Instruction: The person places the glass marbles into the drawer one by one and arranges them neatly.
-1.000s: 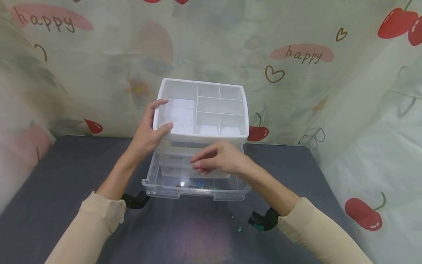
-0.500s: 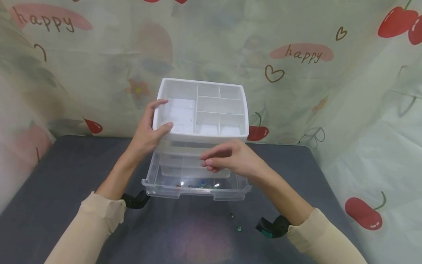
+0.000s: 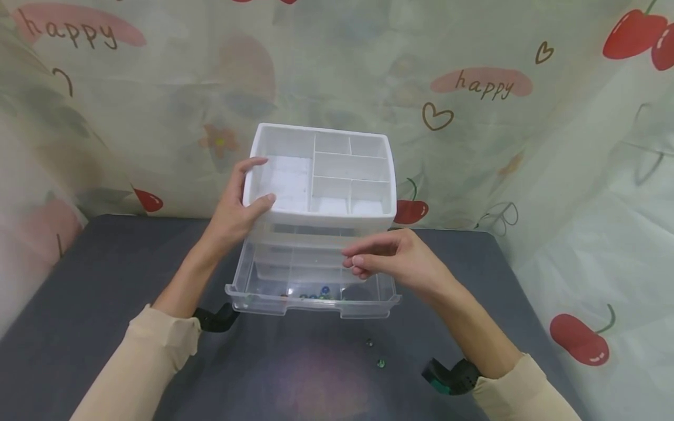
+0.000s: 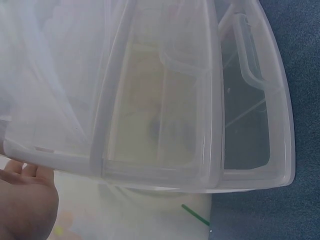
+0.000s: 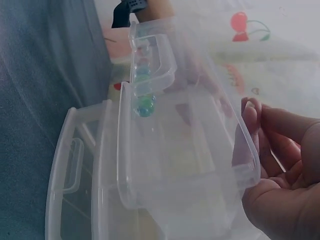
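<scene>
My left hand (image 3: 234, 207) grips the left edge of the white compartment tray (image 3: 355, 168) on top of a clear plastic drawer unit (image 4: 155, 105), thumb inside the rim. Below the tray, a clear drawer (image 3: 313, 309) stands pulled out toward me. Several glass marbles, one of them blue (image 3: 325, 290), lie along its front wall; a green marble (image 5: 145, 106) shows through the plastic in the right wrist view. Over the drawer's right side hovers my right hand (image 3: 397, 260), its fingers loosely bent toward the thumb. No object shows between them.
Two loose marbles, a clear one (image 3: 370, 342) and a green one (image 3: 381, 363), lie on the dark tabletop (image 3: 295, 374) in front of the drawer. Behind the unit hangs a patterned curtain (image 3: 337, 70). A black wrist device (image 3: 450, 377) sits below the right forearm.
My right hand has moved steadily to the right over the pulled-out drawer, from its middle toward its right side. The left hand keeps its grip on the tray edge.
</scene>
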A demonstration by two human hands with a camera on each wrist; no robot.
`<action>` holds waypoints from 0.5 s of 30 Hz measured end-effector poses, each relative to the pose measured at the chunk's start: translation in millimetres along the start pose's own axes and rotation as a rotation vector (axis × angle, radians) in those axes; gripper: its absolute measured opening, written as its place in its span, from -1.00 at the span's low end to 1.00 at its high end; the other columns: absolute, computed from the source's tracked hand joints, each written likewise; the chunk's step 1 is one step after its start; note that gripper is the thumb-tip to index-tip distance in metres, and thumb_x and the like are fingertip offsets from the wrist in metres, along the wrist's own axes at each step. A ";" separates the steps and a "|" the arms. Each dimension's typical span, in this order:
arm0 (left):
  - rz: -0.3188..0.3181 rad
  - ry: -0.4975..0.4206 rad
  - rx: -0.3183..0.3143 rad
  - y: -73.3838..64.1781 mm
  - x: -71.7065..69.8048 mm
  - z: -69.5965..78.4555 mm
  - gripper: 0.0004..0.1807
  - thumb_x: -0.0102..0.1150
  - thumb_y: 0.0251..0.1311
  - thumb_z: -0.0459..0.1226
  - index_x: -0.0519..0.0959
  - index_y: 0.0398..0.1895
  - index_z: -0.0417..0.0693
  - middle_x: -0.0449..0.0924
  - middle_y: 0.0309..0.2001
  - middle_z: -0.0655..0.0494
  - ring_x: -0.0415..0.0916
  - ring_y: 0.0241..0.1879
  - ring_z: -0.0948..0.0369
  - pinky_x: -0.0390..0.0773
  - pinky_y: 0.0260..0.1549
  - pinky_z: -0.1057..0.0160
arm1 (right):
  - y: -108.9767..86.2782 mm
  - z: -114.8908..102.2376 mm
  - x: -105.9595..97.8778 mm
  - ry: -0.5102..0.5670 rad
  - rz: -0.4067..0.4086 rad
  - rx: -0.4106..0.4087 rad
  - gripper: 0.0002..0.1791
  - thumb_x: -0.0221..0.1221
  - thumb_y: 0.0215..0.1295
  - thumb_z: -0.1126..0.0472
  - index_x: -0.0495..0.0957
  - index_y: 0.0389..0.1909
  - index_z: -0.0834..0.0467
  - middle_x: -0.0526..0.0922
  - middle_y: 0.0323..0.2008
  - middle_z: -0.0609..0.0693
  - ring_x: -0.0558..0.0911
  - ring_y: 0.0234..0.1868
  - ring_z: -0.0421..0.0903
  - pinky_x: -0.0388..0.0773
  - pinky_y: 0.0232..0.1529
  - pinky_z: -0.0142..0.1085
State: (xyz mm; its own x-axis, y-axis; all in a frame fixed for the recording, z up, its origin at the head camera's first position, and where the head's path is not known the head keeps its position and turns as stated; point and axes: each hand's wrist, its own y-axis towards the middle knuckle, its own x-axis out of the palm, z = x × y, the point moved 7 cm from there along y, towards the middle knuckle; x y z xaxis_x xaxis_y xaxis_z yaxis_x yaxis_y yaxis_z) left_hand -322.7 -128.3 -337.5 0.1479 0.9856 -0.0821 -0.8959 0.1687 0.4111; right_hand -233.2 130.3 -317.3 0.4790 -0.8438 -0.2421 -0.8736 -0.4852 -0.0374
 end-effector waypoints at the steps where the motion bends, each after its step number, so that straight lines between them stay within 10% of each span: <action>1: 0.000 0.000 -0.001 0.1 0.3 -0.2 -0.34 0.10 0.32 -0.45 0.17 0.45 -0.01 0.30 0.20 -0.21 0.36 0.02 0.09 0.45 -0.12 0.30 | -1.9 0.8 -1.6 0.007 0.006 -0.002 -0.75 0.32 0.28 0.29 0.70 -0.05 0.25 0.74 -0.19 0.16 0.71 -0.26 0.05 0.63 -0.13 -0.12; 15: -0.002 0.006 -0.014 -0.2 0.3 -0.7 -0.34 0.11 0.32 -0.43 0.17 0.45 0.00 0.28 0.21 -0.20 0.33 0.04 0.08 0.43 -0.13 0.29 | -29.2 10.9 -20.1 0.048 0.064 -0.010 -0.74 0.30 0.28 0.33 0.66 -0.05 0.35 0.74 -0.20 0.16 0.70 -0.29 -0.05 0.63 -0.16 -0.19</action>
State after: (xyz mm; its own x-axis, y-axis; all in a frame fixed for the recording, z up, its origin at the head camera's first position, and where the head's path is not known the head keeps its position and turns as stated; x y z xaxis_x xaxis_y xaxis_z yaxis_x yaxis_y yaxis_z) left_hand -322.7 -128.1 -338.3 0.1471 0.9852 -0.0882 -0.9015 0.1702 0.3980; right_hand -218.2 164.0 -322.0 0.4263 -0.8828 -0.1973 -0.9016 -0.4324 -0.0133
